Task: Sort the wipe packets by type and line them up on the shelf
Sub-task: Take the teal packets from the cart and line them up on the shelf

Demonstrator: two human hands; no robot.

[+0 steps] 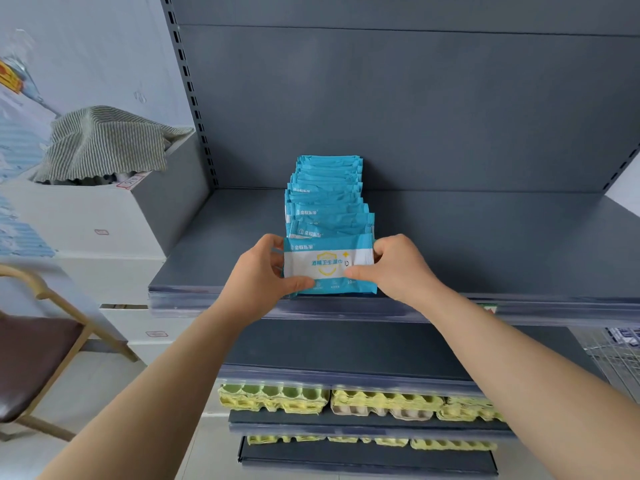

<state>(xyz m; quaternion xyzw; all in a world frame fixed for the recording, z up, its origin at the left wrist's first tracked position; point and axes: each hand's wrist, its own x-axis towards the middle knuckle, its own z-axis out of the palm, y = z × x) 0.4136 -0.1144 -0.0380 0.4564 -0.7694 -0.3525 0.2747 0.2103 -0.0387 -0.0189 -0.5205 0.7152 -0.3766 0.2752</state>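
— Shelf stock, item one?
— Front wipe packet (329,265), blue and white with a yellow shield mark, upright at the front edge of the grey shelf (485,244). Left hand (263,275) has its grip closed on the packet's left end, thumb across the lower front; right hand (388,268) has its grip closed on the right end, thumb on the face.

— Behind it?
— Row of blue packets (327,192), same type, standing one behind another, running from the held packet back to the shelf's rear panel (381,98). The held one touches the front of the row.

— Rest of that shelf?
— Bare grey surface either side of the row.

— Lower levels?
— Yellow-green egg trays (273,398), stacked, on two shelves below.

— To the left of the unit?
— White carton (86,220) with a striped cloth (107,140) draped over its open top; more white cartons beneath. A chair (38,344) with wooden frame and dark seat stands nearer.

— To the right?
— Wire mesh (616,358), partly seen.
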